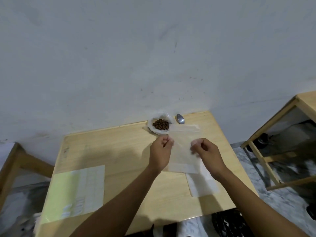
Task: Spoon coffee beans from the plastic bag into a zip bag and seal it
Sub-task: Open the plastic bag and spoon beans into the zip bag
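A clear empty zip bag [183, 141] is held above the wooden table [119, 151], its zip strip at the far end. My left hand [160, 153] pinches its left edge and my right hand [207, 153] pinches its right side. Just beyond it, a rolled-down plastic bag [150, 124] holds brown coffee beans [160, 124] near the wall. A metal spoon [180, 118] lies to the right of that bag, bowl showing, its handle hidden behind the zip bag.
More clear zip bags [203, 185] lie flat on the table under my right forearm. A pale green sheet pack [77, 190] rests at the near left. Another wooden table [306, 101] stands to the right, a wooden frame [10, 166] at left.
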The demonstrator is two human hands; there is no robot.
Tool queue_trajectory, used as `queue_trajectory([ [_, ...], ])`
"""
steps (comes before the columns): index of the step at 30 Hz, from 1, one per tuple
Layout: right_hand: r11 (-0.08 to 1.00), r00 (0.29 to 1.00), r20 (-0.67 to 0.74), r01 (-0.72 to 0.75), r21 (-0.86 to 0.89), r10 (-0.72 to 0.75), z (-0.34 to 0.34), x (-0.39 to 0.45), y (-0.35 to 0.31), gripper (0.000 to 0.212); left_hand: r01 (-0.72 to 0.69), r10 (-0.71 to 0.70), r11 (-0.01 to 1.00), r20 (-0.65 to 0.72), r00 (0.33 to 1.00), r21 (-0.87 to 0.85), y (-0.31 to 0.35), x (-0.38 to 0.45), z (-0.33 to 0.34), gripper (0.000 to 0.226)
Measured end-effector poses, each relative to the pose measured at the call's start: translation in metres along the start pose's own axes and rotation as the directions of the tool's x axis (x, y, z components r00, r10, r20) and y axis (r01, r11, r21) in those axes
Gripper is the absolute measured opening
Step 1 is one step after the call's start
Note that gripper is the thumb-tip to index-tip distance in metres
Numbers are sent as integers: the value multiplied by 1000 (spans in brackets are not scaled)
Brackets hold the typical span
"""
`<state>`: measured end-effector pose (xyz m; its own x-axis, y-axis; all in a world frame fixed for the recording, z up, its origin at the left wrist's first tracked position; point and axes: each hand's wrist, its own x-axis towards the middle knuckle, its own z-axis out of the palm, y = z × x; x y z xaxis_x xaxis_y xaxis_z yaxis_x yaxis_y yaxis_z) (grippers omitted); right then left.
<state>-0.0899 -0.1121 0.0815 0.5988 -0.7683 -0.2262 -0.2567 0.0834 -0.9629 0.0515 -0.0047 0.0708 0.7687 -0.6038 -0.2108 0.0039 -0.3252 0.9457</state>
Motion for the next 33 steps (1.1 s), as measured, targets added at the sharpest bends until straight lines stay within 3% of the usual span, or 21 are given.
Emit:
queue_trajectory([
  [3,997,997,41,57,53,-59,17,7,-29,15,-85,85,996,-2,996,25,9,9,-29,10],
  [6,989,985,103,134,70,-140,41,13,-46,16,-130,138,990,-184,973,51,17,12,-52,10],
  [8,978,969,133,208,24,-209,59,16,-51,16,-32,-8,988,-264,964,-148,30,9,-62,21],
  [10,948,934,194,315,-42,-301,77,15,-53,20,96,-195,878,-168,966,-469,45,4,-71,19],
  [12,910,880,310,404,-92,-360,90,12,-55,21,141,-209,775,-38,977,-617,57,-4,-80,16],
  [14,891,832,426,440,-114,-356,99,9,-56,34,120,-168,752,-12,986,-648,60,-11,-89,19],
  [16,908,818,478,409,-92,-320,104,7,-59,39,112,-177,751,-35,984,-651,60,-15,-97,19],
  [22,951,855,440,310,-12,-273,116,5,-66,24,121,-192,781,-52,980,-613,53,-14,-102,30],
  [33,987,891,429,161,3,-147,111,20,-63,24,108,-176,810,-63,982,-576,48,-6,-89,9],
])
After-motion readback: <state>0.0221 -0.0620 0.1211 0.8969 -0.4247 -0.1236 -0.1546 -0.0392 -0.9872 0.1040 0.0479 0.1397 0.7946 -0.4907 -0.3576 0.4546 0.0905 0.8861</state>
